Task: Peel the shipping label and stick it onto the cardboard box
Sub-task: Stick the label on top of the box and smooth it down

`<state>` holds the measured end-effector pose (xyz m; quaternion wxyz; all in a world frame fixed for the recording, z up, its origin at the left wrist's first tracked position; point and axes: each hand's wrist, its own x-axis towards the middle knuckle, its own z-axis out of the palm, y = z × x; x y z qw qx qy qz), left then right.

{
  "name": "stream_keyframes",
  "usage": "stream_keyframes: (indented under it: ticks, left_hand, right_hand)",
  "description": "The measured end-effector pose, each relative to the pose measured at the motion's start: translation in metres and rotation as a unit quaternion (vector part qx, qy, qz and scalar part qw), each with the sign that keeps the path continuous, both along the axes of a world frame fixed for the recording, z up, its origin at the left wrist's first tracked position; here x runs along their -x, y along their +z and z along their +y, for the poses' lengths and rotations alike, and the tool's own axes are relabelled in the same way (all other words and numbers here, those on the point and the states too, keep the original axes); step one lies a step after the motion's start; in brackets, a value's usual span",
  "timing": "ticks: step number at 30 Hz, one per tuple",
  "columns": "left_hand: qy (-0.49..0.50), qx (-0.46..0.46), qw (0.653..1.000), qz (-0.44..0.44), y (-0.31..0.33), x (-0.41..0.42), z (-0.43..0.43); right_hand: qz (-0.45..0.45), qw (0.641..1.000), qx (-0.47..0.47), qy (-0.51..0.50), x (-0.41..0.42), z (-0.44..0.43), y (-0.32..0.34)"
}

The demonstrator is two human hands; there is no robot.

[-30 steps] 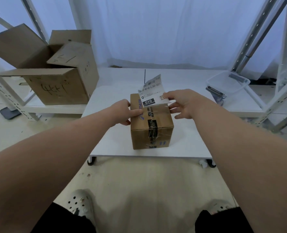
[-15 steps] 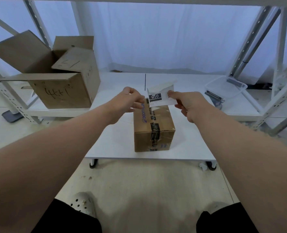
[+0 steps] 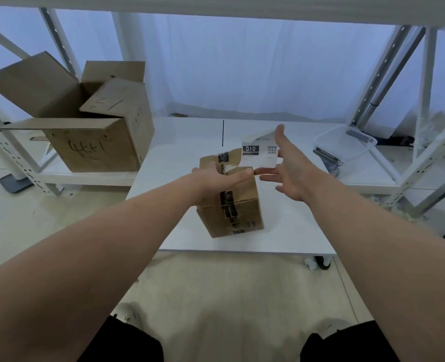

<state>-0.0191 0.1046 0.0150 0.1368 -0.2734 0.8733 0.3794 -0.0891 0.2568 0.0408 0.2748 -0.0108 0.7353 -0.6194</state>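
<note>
The shipping label point(image 3: 259, 155) carries the number "010" in white on a dark block, with a small QR code to its right; the finer lines beneath are too small to read. The large open carton point(image 3: 96, 145) on the shelf has handwritten marker scrawl on its front face that reads roughly "4t+1". The cardboard box point(image 3: 232, 205) bears black printed tape whose lettering is blurred and unreadable.

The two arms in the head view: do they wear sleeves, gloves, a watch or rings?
Neither the left hand nor the right hand wears a glove. Both forearms are bare up to the picture's edge, with no sleeve in view. No watch, wristband or ring shows on the wrists or fingers. No marks or cables are visible.
</note>
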Motion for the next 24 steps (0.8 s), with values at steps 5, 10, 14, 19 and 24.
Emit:
stream_keyframes:
  ticks: [5,10,14,19,24]
  left_hand:
    - [0.016,0.014,1.0,-0.001,-0.001,0.007,0.022]
    - [0.057,-0.008,0.998,0.004,-0.008,0.016,0.02]
    - [0.129,-0.099,0.982,0.098,-0.005,0.014,0.018]
    - [0.154,-0.233,0.948,0.151,0.001,0.015,0.003]
    - [0.083,-0.28,0.948,0.124,0.0,0.009,-0.005]
  right_hand:
    - [0.042,0.998,0.052,-0.001,-0.003,0.0,-0.003]
    - [0.007,0.992,0.124,0.001,-0.006,-0.003,0.001]
    - [0.015,0.976,0.193,-0.095,-0.001,-0.007,0.003]
    - [-0.024,0.961,0.257,-0.103,0.012,0.002,0.002]
    - [-0.025,0.959,0.269,-0.083,0.014,0.013,0.001]
